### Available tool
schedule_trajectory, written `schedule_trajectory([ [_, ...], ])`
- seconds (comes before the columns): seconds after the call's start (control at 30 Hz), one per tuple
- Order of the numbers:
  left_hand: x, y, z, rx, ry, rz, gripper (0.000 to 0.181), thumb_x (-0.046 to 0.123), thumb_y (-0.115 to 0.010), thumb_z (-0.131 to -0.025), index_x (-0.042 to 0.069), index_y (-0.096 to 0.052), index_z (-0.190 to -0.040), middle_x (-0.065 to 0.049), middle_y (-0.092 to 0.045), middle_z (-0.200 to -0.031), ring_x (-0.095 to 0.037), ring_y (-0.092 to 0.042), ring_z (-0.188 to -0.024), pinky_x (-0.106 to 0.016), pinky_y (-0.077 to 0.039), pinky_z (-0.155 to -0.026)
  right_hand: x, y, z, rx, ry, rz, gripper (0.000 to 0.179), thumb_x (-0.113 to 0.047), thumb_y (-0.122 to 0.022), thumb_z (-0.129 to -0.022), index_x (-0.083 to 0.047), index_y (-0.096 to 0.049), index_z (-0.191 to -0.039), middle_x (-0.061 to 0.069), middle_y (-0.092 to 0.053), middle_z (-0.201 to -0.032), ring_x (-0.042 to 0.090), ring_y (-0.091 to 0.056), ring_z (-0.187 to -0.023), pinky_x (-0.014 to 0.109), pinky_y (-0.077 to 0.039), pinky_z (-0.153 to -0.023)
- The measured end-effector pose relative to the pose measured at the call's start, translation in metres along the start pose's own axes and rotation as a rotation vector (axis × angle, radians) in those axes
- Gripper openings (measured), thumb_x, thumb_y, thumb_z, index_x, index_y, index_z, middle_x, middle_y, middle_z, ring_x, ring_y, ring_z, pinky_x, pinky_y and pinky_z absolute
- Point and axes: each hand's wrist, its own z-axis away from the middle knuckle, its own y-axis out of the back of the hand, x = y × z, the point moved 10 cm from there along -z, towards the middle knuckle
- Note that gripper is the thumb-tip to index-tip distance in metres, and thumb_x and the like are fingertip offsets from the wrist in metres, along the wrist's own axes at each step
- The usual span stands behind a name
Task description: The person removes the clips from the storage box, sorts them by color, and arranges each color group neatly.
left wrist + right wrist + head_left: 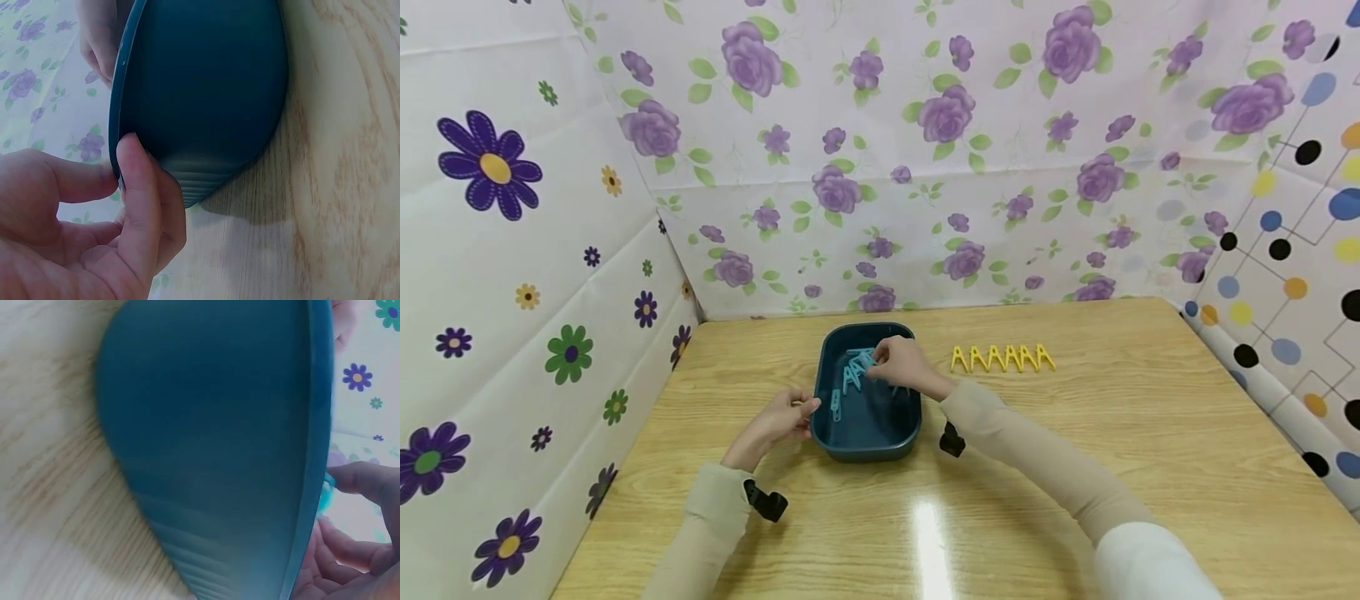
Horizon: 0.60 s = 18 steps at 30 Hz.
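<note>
A dark teal plastic bin stands on the table, with several light-blue clothespins inside. My left hand pinches the bin's left rim between thumb and fingers, which the left wrist view shows closely. Over the bin's inside, toward its far right, is my right hand. Its thumb and fingers pinch a light-blue clothespin, partly hidden behind the bin wall in the right wrist view. One more light-blue clothespin lies apart near the bin's left wall.
Several yellow clothespins are lined up in a row on the wooden table, to the right of the bin. Flowered cloth hangs behind the table, and patterned sheets flank both sides.
</note>
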Motion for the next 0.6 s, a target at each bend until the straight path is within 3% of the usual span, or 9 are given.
schedule_trajectory([
  [0.4,-0.002,0.0,-0.001,0.007,0.019,-0.01,0.026,0.018,-0.045,-0.104,-0.005,-0.049,-0.117,-0.001,-0.05,-0.078,-0.011,-0.051,-0.064,-0.028,-0.051,-0.064,0.009,0.022,0.016,0.159,0.03,-0.171,0.018,-0.017,-0.065,-0.09,-0.005,-0.065,-0.104,0.009,-0.064,-0.095,0.017,-0.055,-0.08,0.03,-0.047,-0.074],
  [0.6,-0.002,0.0,-0.001,0.006,0.02,-0.005,0.026,0.018,-0.046,-0.103,-0.005,-0.048,-0.116,-0.001,-0.05,-0.078,-0.013,-0.051,-0.066,-0.029,-0.051,-0.065,0.016,0.033,0.02,0.228,0.015,-0.187,0.019,-0.017,-0.064,-0.089,-0.006,-0.063,-0.105,0.01,-0.062,-0.095,0.019,-0.053,-0.08,0.03,-0.046,-0.073],
])
